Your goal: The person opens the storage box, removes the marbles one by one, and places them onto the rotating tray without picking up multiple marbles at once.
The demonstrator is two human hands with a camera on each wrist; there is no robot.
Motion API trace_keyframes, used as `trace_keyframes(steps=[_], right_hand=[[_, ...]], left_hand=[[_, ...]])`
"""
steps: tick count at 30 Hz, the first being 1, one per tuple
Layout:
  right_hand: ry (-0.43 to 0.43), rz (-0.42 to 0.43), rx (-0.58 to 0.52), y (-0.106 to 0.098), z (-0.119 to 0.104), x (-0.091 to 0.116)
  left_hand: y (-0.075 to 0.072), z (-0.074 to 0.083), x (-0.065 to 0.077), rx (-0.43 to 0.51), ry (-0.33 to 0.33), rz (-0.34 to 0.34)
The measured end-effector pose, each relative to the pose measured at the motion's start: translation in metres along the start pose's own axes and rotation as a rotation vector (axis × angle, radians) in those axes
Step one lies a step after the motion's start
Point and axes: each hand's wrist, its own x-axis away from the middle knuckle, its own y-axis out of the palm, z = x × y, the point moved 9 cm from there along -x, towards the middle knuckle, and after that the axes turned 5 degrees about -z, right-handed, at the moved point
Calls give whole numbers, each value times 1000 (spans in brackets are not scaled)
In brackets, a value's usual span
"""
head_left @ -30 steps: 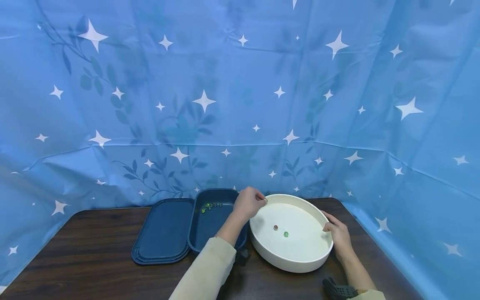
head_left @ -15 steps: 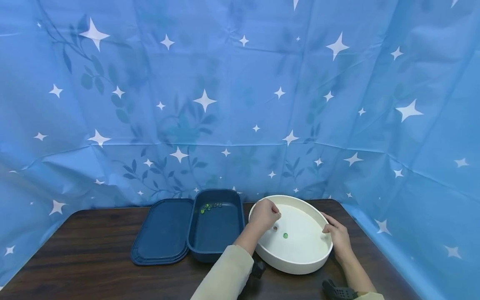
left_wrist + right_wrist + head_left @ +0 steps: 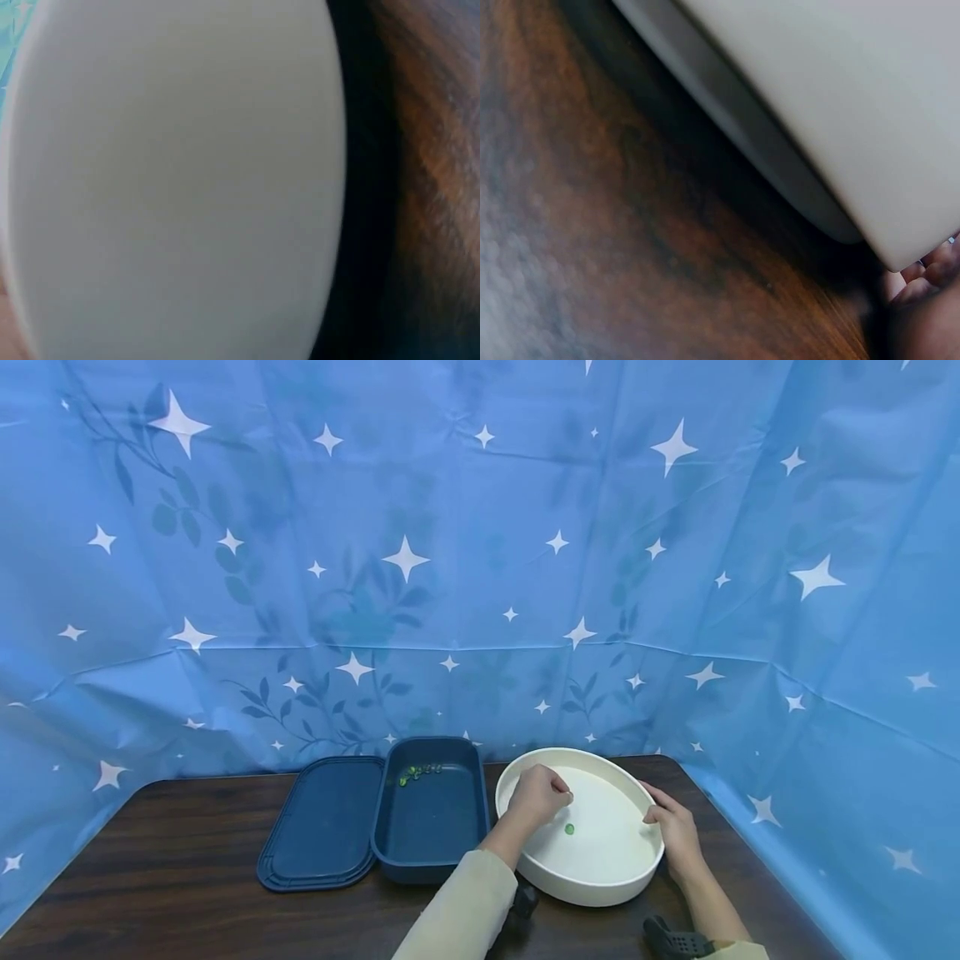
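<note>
In the head view my left hand (image 3: 537, 797) hovers over the white round tray (image 3: 592, 895), thumb and fingertips pinched together on what looks like a small bead, mostly hidden by the fingers. Below those fingertips a green bead (image 3: 569, 829) lies on the tray floor. My right hand (image 3: 672, 829) grips the tray's right rim, thumb inside and fingers outside. The left wrist view is filled by the tray's outer wall (image 3: 180, 180). The right wrist view shows the tray's wall and underside edge (image 3: 840, 105), with curled fingers (image 3: 922, 281) at its lower corner.
Left of the tray stands a deep blue box (image 3: 430, 874) with several small green and yellow-green beads (image 3: 420, 771) at its back left. Its flat blue lid (image 3: 322, 827) lies beside it on the dark wooden table (image 3: 187, 860). A blue star-patterned curtain (image 3: 480, 568) hangs behind.
My left hand has moved right from the tray's left rim to over its inside. The reddish bead seen in the tray earlier is out of sight at the hand. My right hand stays put.
</note>
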Motion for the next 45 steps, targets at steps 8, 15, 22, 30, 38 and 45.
trace_keyframes(steps=[8,15,22,30,38,45], right_hand=[[0,1,4,2,2,0],[0,0,2,1,0,-1],[1,11,9,0,-2,2],[0,14,-4,1,-5,2],[5,13,6,1,-5,2],[3,11,8,-1,-2,2]], left_hand=[[14,-7,-2,-63,-29,-2],[17,-9,-5,-60,-45,-15],[21,-11,-8,-97,-47,-20],[19,-11,-10,-119,-67,-27],[20,-11,-11,-158,-43,-30],[21,-10,-11,-151,-38,-23]])
